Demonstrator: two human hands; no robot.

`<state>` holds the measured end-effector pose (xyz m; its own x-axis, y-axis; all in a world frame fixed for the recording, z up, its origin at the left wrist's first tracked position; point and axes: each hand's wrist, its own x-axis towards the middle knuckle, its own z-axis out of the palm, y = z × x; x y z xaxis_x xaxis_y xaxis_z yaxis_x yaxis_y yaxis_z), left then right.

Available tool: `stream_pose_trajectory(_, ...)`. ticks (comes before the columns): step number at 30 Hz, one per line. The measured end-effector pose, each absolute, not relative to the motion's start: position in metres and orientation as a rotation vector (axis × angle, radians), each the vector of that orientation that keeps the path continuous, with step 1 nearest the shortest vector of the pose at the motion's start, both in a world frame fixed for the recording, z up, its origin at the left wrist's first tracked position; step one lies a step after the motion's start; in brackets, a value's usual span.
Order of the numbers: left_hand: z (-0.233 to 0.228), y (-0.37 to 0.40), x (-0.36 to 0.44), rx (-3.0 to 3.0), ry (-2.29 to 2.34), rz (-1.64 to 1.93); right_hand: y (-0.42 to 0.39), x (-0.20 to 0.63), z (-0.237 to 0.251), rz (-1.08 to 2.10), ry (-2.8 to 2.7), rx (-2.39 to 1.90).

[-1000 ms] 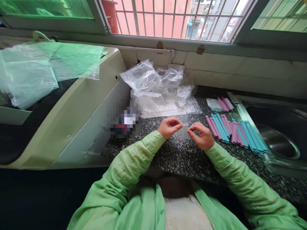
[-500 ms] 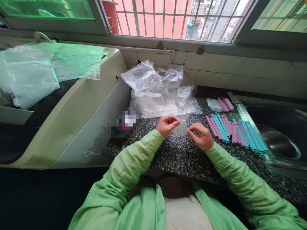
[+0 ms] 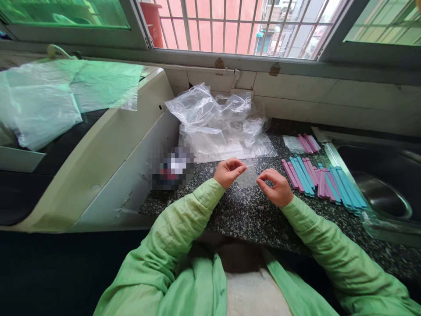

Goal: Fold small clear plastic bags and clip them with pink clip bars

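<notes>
**Small Clear Bag [image 3: 247, 176]: Position and Grip**

Reference: bag at dial center; 12 o'clock faces the barred window [image 3: 225, 26].

The bag is over the speckled countertop [image 3: 237, 215], between the two hands. Left hand [image 3: 229, 173]: 9 o'clock. Thumb and forefinger are together, clamped on the bag's upper left corner. Right hand [image 3: 275, 187]: between 3 and 4 o'clock. Thumb and forefinger curve toward each other at the bag's right edge; whether they grip it cannot be told.

Surroundings: crumpled clear plastic bags [image 3: 210, 136] lie at 11 o'clock. Pink and blue strips [image 3: 347, 188] lie at 3 o'clock, past the right hand, with the sink [image 3: 340, 165] beyond. A blurred object [image 3: 173, 169] sits at 9 o'clock.
</notes>
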<state>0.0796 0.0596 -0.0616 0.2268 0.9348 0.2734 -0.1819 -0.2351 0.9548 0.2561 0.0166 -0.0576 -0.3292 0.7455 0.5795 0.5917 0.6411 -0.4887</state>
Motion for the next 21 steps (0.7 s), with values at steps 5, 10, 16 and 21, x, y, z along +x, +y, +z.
stream_pose_trajectory(5,-0.0599,0.0599,0.0790,1.361,0.776,1.282,0.0164,0.2564,-0.0569,0.273,-2.036,-1.039)
stream_pose_trajectory(10,-0.0587,0.0609,0.0771,1.336,0.802,1.321,0.0163,0.2565,-0.0569,0.262,-2.035,-1.042)
stream_pose_trajectory(16,-0.0583,0.0605,0.0775,1.331,0.810,1.335,0.0164,0.2563,-0.0576,0.231,-2.032,-1.043)
stream_pose_trajectory(21,-0.0582,0.0604,0.0777,1.322,0.807,1.333,0.0166,0.2565,-0.0578,0.236,-2.047,-1.027)
